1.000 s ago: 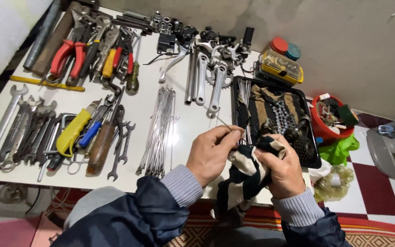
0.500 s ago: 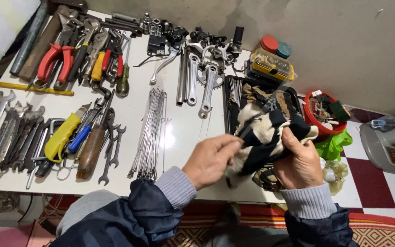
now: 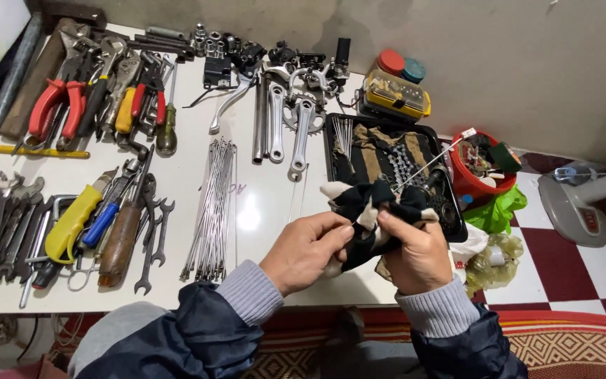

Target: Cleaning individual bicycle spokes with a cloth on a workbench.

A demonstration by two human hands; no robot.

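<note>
1. The white worktop (image 3: 261, 210) carries rows of hand tools, and the person sits at its near edge with both sleeves over the lap.
2. A black tray (image 3: 457, 224) lies on the right part of the worktop, holding a chain and small metal parts; a few loose spokes rest in its far left corner.
3. A striped rag (image 3: 369, 210), dark and cream, is bunched between the two hands just above the near edge of the worktop, in front of the tray.
4. The right hand (image 3: 415, 253) is clenched around the rag from below, its fingers (image 3: 398, 228) pressing the cloth onto a thin spoke (image 3: 429, 165).
5. The left hand (image 3: 306, 249) has its fingers pinched at the rag's left edge, seemingly on the spoke's near end; the exact grip is hidden by cloth.
6. The spoke runs up and right out of the rag, over the tray, toward a red tub (image 3: 482, 175) of odds and ends.
7. Judging by this, one spoke is being wiped, its far length bare and its near part inside the cloth; a bundle of spokes (image 3: 212, 207) lies untouched on the worktop to the left.
8. Packages: a yellow-and-clear parts box (image 3: 395, 95) beyond the tray, two round lids behind it, one red (image 3: 391, 62) and one teal (image 3: 413, 70), and a green bag (image 3: 499, 210) beside the tub.
</note>
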